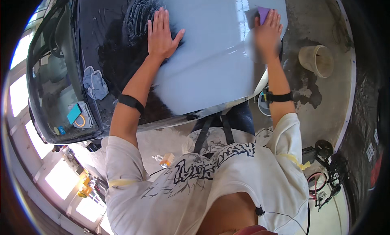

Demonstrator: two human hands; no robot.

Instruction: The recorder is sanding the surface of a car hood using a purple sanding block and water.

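Note:
A car hood (203,52) spreads out under both of my hands, grey-blue over most of it and wet black toward the windshield. My left hand (161,35) lies flat near the border of the two colours, fingers straight and thumb out, with nothing in it. Toward the hood's right edge, my right hand (271,33) presses on a purple sheet of sandpaper (263,12). One corner of the sheet sticks out beyond the fingers; the rest is covered, and a blur hides part of that hand. Pale slurry (142,17) streaks the black area beside my left hand.
A crumpled grey-blue cloth (95,83) rests near the windshield base. Behind the glass are a folded cloth and a teal flat item (74,113). On the wet floor at right stands a dirty beige bucket (310,60); another bucket (264,105) is partly hidden by the car's front.

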